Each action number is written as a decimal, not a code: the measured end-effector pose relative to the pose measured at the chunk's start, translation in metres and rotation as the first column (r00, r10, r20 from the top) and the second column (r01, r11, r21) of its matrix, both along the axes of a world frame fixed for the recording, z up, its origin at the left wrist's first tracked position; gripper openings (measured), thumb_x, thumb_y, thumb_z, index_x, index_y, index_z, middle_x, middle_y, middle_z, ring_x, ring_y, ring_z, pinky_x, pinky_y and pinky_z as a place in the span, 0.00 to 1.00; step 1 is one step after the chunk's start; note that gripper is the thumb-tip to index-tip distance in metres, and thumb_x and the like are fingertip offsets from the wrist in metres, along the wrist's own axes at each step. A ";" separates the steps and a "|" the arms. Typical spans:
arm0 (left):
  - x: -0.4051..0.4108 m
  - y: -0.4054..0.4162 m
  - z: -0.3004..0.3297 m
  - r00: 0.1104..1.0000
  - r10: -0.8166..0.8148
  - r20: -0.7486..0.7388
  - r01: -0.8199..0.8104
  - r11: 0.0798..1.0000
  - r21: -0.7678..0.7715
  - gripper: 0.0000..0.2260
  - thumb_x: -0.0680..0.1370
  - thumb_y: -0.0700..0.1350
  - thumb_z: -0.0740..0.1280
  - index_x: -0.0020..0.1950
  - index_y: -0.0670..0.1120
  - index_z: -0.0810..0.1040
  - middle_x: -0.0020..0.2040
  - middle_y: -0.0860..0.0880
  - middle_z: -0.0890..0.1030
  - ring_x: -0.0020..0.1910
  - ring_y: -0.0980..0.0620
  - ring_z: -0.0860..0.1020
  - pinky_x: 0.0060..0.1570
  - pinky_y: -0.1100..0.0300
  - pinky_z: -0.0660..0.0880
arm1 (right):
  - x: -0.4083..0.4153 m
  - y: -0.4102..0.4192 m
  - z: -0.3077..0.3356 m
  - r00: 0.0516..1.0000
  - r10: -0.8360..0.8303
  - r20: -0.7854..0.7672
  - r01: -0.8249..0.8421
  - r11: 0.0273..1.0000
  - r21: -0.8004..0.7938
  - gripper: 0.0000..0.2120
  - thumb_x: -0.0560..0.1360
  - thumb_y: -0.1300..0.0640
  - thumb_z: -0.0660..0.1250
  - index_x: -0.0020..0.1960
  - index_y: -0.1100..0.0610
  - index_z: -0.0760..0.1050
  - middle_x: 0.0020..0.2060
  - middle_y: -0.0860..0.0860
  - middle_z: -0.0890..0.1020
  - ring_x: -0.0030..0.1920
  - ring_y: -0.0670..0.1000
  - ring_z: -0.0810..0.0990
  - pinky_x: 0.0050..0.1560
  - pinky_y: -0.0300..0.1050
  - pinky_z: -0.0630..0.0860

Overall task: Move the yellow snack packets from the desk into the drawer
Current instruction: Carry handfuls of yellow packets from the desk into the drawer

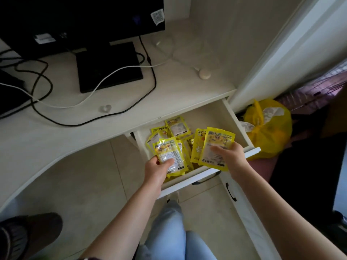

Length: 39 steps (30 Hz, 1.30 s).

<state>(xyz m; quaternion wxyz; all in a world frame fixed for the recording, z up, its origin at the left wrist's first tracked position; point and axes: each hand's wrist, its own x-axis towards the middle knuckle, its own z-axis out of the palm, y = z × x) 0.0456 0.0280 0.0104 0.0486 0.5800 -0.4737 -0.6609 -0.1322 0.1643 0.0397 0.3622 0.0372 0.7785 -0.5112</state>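
The white drawer under the desk stands pulled out and holds several yellow snack packets. My left hand grips a yellow packet over the drawer's left front part. My right hand holds a couple of yellow packets upright over the drawer's right front part. No yellow packets show on the visible desk top.
A black monitor on its black stand sits on the desk with black and white cables and a small round white object. A yellow plastic bag lies right of the drawer. A lower drawer with a black handle is below.
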 end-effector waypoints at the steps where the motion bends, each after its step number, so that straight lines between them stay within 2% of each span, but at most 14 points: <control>1: -0.010 -0.003 -0.003 1.000 -0.005 0.006 0.005 1.000 0.001 0.06 0.73 0.45 0.74 0.47 0.50 0.79 0.47 0.52 0.84 0.47 0.53 0.81 0.45 0.57 0.74 | -0.011 -0.005 -0.005 1.000 0.011 0.002 -0.011 1.000 0.013 0.08 0.70 0.62 0.73 0.48 0.54 0.80 0.45 0.56 0.84 0.44 0.57 0.84 0.46 0.54 0.82; 6: -0.054 -0.015 -0.022 0.998 -0.028 0.057 0.026 0.999 0.027 0.06 0.73 0.46 0.73 0.46 0.52 0.77 0.46 0.53 0.82 0.44 0.56 0.78 0.48 0.55 0.73 | -0.058 -0.023 -0.027 0.996 0.085 -0.017 -0.083 0.993 0.087 0.08 0.69 0.63 0.74 0.42 0.51 0.79 0.39 0.51 0.84 0.40 0.51 0.83 0.28 0.39 0.77; 11: -0.095 -0.021 -0.043 0.995 -0.012 0.099 0.007 0.999 0.048 0.09 0.74 0.47 0.72 0.52 0.48 0.77 0.48 0.50 0.82 0.43 0.55 0.78 0.41 0.58 0.71 | -0.104 -0.044 -0.058 0.979 0.203 0.006 -0.200 0.958 0.205 0.17 0.69 0.61 0.74 0.57 0.60 0.77 0.50 0.57 0.83 0.50 0.58 0.82 0.50 0.55 0.81; 16: -0.131 -0.028 -0.064 0.984 0.054 0.172 -0.057 0.998 0.013 0.13 0.74 0.47 0.73 0.57 0.46 0.77 0.46 0.50 0.80 0.38 0.54 0.76 0.38 0.59 0.73 | -0.140 -0.066 -0.087 0.946 0.321 0.046 -0.322 0.910 0.261 0.19 0.69 0.59 0.75 0.59 0.60 0.76 0.52 0.56 0.82 0.53 0.56 0.81 0.51 0.53 0.81; 19: -0.153 -0.030 -0.077 0.975 0.081 0.207 -0.074 0.996 -0.045 0.25 0.74 0.47 0.73 0.67 0.42 0.72 0.57 0.46 0.78 0.46 0.51 0.77 0.49 0.55 0.73 | -0.157 -0.079 -0.105 0.921 0.388 0.016 -0.372 0.870 0.325 0.23 0.68 0.59 0.76 0.60 0.60 0.76 0.54 0.57 0.82 0.55 0.57 0.81 0.53 0.52 0.80; 22: -0.170 -0.031 -0.091 0.969 0.047 0.243 -0.025 0.995 -0.093 0.24 0.73 0.48 0.73 0.66 0.41 0.73 0.64 0.43 0.78 0.56 0.46 0.78 0.57 0.52 0.75 | -0.168 -0.088 -0.122 0.920 0.391 0.015 -0.377 0.874 0.307 0.21 0.66 0.59 0.77 0.58 0.59 0.77 0.54 0.56 0.83 0.54 0.56 0.82 0.51 0.49 0.79; 25: -0.179 -0.031 -0.100 0.973 0.009 0.232 0.021 0.992 -0.127 0.15 0.73 0.46 0.73 0.58 0.45 0.77 0.59 0.44 0.81 0.45 0.57 0.78 0.45 0.62 0.74 | -0.174 -0.093 -0.134 0.910 0.411 0.056 -0.409 0.865 0.292 0.17 0.66 0.59 0.78 0.53 0.57 0.79 0.52 0.56 0.83 0.53 0.56 0.82 0.54 0.52 0.80; 28: -0.186 -0.030 -0.104 0.963 0.028 0.267 0.009 0.990 -0.137 0.27 0.74 0.47 0.72 0.71 0.43 0.69 0.68 0.43 0.74 0.61 0.48 0.75 0.61 0.54 0.70 | -0.178 -0.096 -0.143 0.921 0.378 0.096 -0.389 0.882 0.266 0.13 0.67 0.59 0.77 0.50 0.56 0.79 0.50 0.56 0.84 0.50 0.56 0.82 0.51 0.50 0.80; 30: -0.190 -0.031 -0.105 0.961 0.060 0.268 -0.023 0.990 -0.139 0.30 0.75 0.47 0.72 0.73 0.43 0.66 0.70 0.43 0.72 0.66 0.43 0.72 0.62 0.53 0.68 | -0.181 -0.098 -0.147 0.918 0.380 0.118 -0.397 0.880 0.262 0.11 0.69 0.59 0.75 0.50 0.56 0.79 0.48 0.56 0.84 0.47 0.54 0.82 0.46 0.46 0.77; 32: -0.191 -0.032 -0.107 0.964 0.083 0.251 -0.051 0.990 -0.132 0.26 0.76 0.45 0.71 0.71 0.42 0.68 0.68 0.44 0.74 0.58 0.49 0.76 0.57 0.58 0.69 | -0.182 -0.097 -0.149 0.899 0.419 0.124 -0.436 0.847 0.302 0.10 0.73 0.59 0.71 0.53 0.59 0.79 0.47 0.57 0.83 0.45 0.55 0.81 0.45 0.45 0.77; 34: -0.192 -0.033 -0.111 0.968 0.068 0.241 -0.038 0.991 -0.127 0.17 0.76 0.44 0.70 0.64 0.45 0.74 0.63 0.46 0.77 0.43 0.60 0.74 0.45 0.67 0.70 | -0.182 -0.093 -0.148 0.875 0.472 0.103 -0.475 0.800 0.367 0.09 0.75 0.61 0.66 0.54 0.61 0.79 0.47 0.57 0.83 0.44 0.56 0.81 0.43 0.44 0.77; 35: -0.192 -0.033 -0.113 0.970 0.053 0.239 -0.022 0.992 -0.128 0.14 0.76 0.44 0.70 0.61 0.46 0.76 0.61 0.47 0.79 0.40 0.62 0.73 0.39 0.69 0.67 | -0.182 -0.091 -0.146 0.858 0.506 0.091 -0.496 0.769 0.403 0.10 0.75 0.62 0.64 0.54 0.62 0.79 0.46 0.58 0.83 0.43 0.55 0.80 0.41 0.42 0.75; 36: -0.192 -0.033 -0.113 0.970 0.036 0.241 -0.006 0.992 -0.127 0.14 0.76 0.44 0.71 0.61 0.46 0.76 0.61 0.47 0.79 0.41 0.61 0.74 0.39 0.68 0.68 | -0.182 -0.088 -0.145 0.840 0.536 0.084 -0.515 0.738 0.435 0.10 0.75 0.64 0.63 0.54 0.63 0.79 0.46 0.58 0.82 0.41 0.55 0.78 0.40 0.41 0.73; 39: -0.190 -0.033 -0.108 0.959 -0.015 0.284 0.058 0.988 -0.143 0.22 0.76 0.46 0.70 0.69 0.43 0.72 0.66 0.45 0.76 0.60 0.48 0.77 0.58 0.58 0.71 | -0.180 -0.083 -0.139 0.803 0.591 0.083 -0.549 0.678 0.489 0.10 0.75 0.64 0.62 0.55 0.62 0.77 0.43 0.56 0.79 0.37 0.53 0.75 0.38 0.40 0.69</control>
